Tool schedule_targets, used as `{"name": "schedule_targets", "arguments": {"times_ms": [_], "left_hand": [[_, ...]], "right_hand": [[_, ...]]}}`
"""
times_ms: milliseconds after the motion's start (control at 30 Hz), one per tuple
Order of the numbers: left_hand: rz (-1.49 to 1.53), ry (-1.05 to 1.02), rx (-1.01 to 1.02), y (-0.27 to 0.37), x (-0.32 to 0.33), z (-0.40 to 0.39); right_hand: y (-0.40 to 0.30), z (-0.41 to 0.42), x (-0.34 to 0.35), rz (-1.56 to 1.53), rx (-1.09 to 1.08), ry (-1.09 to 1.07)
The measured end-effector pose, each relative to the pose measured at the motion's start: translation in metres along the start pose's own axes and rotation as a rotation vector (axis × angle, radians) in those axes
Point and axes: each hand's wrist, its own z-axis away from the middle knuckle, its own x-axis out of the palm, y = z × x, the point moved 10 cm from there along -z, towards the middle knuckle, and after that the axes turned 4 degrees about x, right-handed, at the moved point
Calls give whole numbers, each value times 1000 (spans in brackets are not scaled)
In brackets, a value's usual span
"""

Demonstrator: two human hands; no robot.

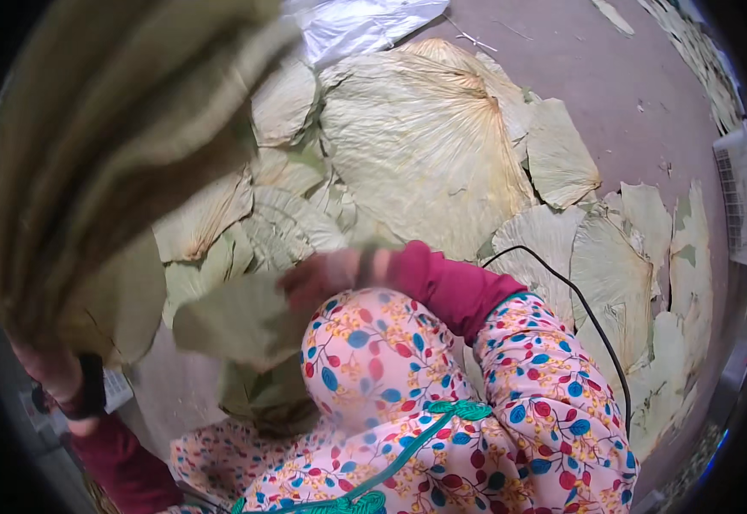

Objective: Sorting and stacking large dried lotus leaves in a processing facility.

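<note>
My left hand (49,366), at the lower left, is closed around the gathered end of a large dried leaf (129,141), apparently lotus. The leaf fans upward, creased and motion-blurred, across the upper left of the view. My right hand (322,276) is blurred above my raised knee. Its fingers overlap the right edge of a smaller greenish leaf piece (232,321); I cannot tell whether they grip it. A darker folded leaf (270,392) lies below that piece, beside my leg. Both wrists wear dark bands.
Flat dried leaves (424,148) overlap on the floor (604,77) ahead of me and to the right. A white plastic sheet (367,26) lies at the top. A black cable (579,295) curves past my right arm. A white plastic basket (733,193) stands at the right rim.
</note>
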Motion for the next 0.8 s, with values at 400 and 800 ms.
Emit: {"name": "schedule_targets", "arguments": {"times_ms": [400,800], "left_hand": [[96,-589,527,164,182,91],[149,-713,355,139,208,64]], "right_hand": [[105,397,-360,546,1522,1286],[95,379,-354,679,1277,1513]]}}
